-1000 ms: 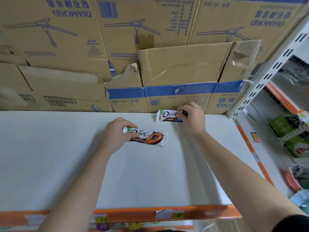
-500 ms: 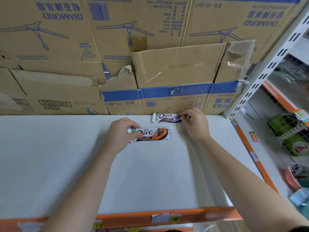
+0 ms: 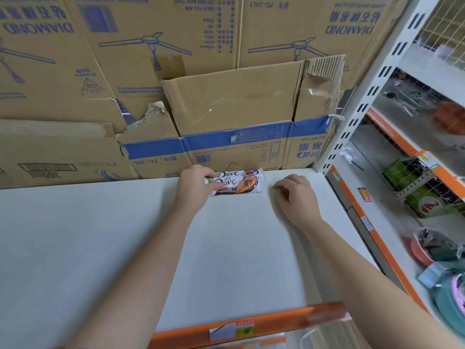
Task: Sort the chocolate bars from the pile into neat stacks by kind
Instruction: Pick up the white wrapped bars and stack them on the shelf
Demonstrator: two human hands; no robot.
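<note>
1. Now the left hand [image 3: 192, 187] pinches the front chocolate bar [image 3: 236, 188] by its end, touching the rear bar [image 3: 235, 173] just before the cardboard box [image 3: 234, 147].
2. Square both bars' edges before letting go.
3. The right hand [image 3: 294, 195], its grip loosely curled and empty, could steady the far end.

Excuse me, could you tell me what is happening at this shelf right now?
A person is sorting Dove chocolate bars on a white shelf. The left hand grips the front Dove bar, which lies against or partly over the rear Dove bar, close to the cardboard boxes. The right hand is just to their right, fingers loosely curled, holding nothing.
</note>
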